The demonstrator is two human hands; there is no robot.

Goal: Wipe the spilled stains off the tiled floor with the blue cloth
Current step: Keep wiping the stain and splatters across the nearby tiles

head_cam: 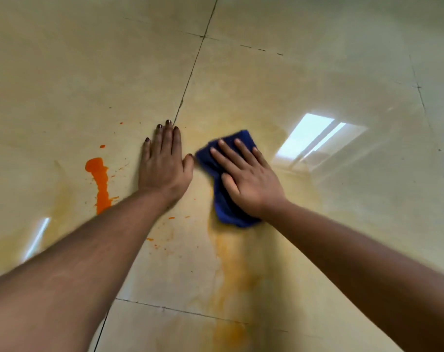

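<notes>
My right hand (246,176) lies flat with straight fingers on the crumpled blue cloth (224,209), pressing it onto the beige tiled floor (317,59). My left hand (165,163) rests flat on the floor just left of the cloth, its thumb tip nearly touching the cloth's edge. A thick bright orange stain (100,181) runs down the tile to the left of my left arm, with small orange splatters (171,217) around it. A pale smeared orange streak (234,265) runs from under the cloth toward the bottom edge.
Dark grout lines (190,74) cross the glossy tiles. A bright window reflection (312,138) shines on the floor right of the cloth. A faint yellowish film (61,196) lies left of the thick stain.
</notes>
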